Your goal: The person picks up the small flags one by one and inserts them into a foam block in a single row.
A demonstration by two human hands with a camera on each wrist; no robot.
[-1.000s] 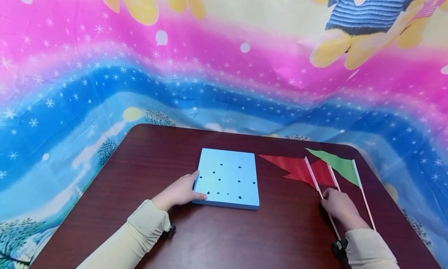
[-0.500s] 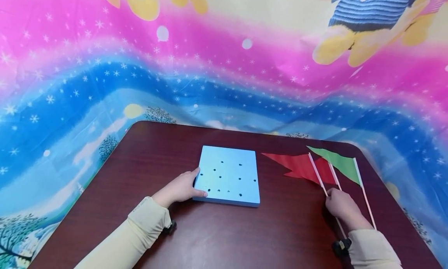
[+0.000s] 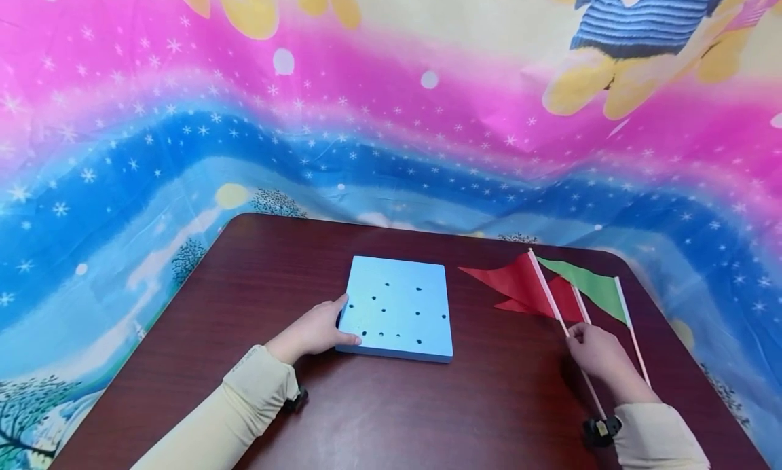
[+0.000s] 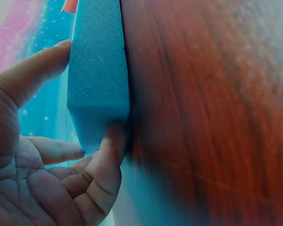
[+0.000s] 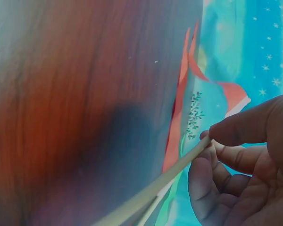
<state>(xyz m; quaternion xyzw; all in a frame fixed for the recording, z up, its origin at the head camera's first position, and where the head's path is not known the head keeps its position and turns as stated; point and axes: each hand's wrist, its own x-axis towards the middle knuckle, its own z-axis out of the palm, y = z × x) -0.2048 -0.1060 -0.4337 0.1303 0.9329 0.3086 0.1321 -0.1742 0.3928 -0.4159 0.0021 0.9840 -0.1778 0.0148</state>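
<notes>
In the head view my left hand [image 3: 314,329] holds the near-left corner of a light blue foam block [image 3: 400,307] with several holes. The thumb lies on its top face and the fingers bend against its side, as the left wrist view shows. My right hand [image 3: 601,354] pinches the wooden stick [image 5: 153,188] of a red pennant flag [image 3: 516,283] between thumb and fingertips. That flag's upper end is raised off the table. Beneath and beside it lie another red flag [image 3: 565,300], partly covered, and a green flag [image 3: 589,288].
The dark brown wooden table [image 3: 244,273] has rounded far corners. A colourful cloth [image 3: 391,117] with snowflakes and cartoon figures hangs behind it. The green flag's stick [image 3: 638,354] runs along the right, close to my right wrist.
The red flag has come up from the table in my right hand, its top end rising and tilting. My left hand and the foam block have stayed in place.
</notes>
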